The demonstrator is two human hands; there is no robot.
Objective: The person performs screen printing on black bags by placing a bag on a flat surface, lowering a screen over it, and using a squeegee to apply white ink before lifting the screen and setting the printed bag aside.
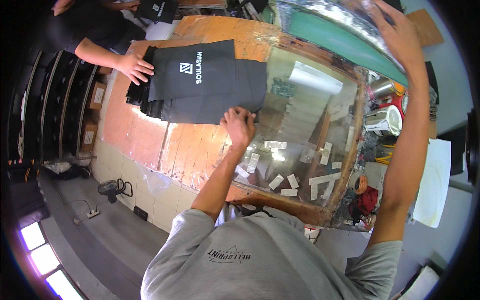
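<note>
A black plastic bag [220, 90] with a white printed logo lies spread on top of a pile of similar bags, reaching onto the glass panel of the worktable. My left hand [239, 127] pinches its near right corner with bent fingers. At the upper right my right hand [397, 37] is raised, gripping the edge of a tilted printing screen frame [345, 42] with a green band; part of the grip is blurred. Another person's hand [135, 68] rests flat on the left end of the bag pile [145, 104].
Short strips of pale tape [275, 181] and a white sheet [316, 78] lie on the glass panel [300, 135]. Paint cans [385, 89], a white tub [384, 121] and a tape roll [359, 183] crowd the right ledge. A rack [55, 105] and a fan [107, 189] stand left.
</note>
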